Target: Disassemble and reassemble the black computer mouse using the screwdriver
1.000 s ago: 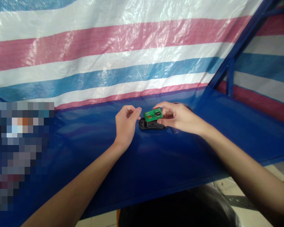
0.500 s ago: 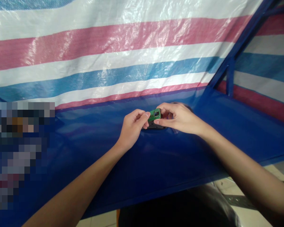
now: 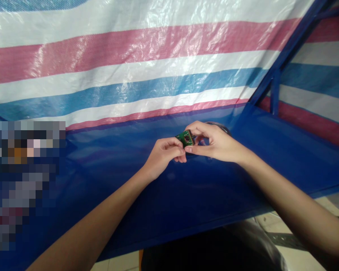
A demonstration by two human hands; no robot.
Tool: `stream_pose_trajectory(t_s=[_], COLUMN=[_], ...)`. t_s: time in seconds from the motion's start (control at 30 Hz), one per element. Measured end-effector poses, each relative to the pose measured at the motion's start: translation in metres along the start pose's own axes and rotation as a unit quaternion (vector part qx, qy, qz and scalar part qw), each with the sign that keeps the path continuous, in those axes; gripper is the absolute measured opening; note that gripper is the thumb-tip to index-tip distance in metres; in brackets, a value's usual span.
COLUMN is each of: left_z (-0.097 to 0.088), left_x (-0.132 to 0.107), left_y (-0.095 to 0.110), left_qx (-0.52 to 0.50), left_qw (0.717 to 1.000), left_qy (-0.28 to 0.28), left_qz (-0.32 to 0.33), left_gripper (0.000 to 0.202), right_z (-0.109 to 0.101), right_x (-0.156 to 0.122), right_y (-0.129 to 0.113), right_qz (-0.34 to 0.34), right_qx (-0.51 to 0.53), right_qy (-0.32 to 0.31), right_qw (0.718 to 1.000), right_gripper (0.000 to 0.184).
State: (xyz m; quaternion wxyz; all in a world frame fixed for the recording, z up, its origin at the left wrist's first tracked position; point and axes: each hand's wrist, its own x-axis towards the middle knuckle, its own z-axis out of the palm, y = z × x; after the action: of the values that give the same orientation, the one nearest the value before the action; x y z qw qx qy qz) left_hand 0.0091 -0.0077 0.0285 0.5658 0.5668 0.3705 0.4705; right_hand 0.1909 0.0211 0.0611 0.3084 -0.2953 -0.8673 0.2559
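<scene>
A small green circuit board (image 3: 187, 138) is pinched between both of my hands over the middle of the blue table (image 3: 186, 195). My left hand (image 3: 165, 154) has its fingers closed on the board's left end. My right hand (image 3: 214, 142) grips the right end with thumb and fingers. The black plastic shell seen under the board earlier is now hidden behind my fingers.
A striped red, white and blue tarp (image 3: 130, 64) hangs right behind the table. A blue metal frame post (image 3: 274, 94) stands at the right. A blurred-out patch (image 3: 22, 180) covers the table's left side. A dark round object (image 3: 223, 128) peeks out behind my right hand.
My left hand has moved right and closed onto the green board, which my right hand held alone a second ago. The board has tilted and now shows less of its face.
</scene>
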Motion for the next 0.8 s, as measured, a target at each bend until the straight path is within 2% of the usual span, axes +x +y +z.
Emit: stream_pose_trajectory(t_s=[0.27,0.47,0.63,0.8], left_z=[-0.0024,-0.0039,-0.0035,-0.0043], left_x=[0.0004,0.0017,0.0017,0.0017], left_y=[-0.0046,-0.005,-0.0045,-0.005], left_qx=[-0.022,-0.046,-0.049,-0.023], left_qw=[0.998,0.996,0.996,0.998], left_qy=[-0.053,-0.073,-0.068,-0.048], left_qz=[-0.001,0.0,0.0,0.017], left_gripper=[0.01,0.012,0.011,0.01], right_z=[-0.0014,-0.0025,-0.0027,-0.0055], right_x=[0.0003,-0.0009,0.0,0.001], right_y=[0.0004,0.0018,0.0023,0.0024], right_qz=[0.007,0.025,0.04,0.034], right_qx=[0.044,0.024,0.015,0.0], right_qy=[-0.02,-0.023,-0.059,-0.126], right_qw=[0.999,0.999,0.997,0.991], right_gripper=[0.025,0.03,0.034,0.034])
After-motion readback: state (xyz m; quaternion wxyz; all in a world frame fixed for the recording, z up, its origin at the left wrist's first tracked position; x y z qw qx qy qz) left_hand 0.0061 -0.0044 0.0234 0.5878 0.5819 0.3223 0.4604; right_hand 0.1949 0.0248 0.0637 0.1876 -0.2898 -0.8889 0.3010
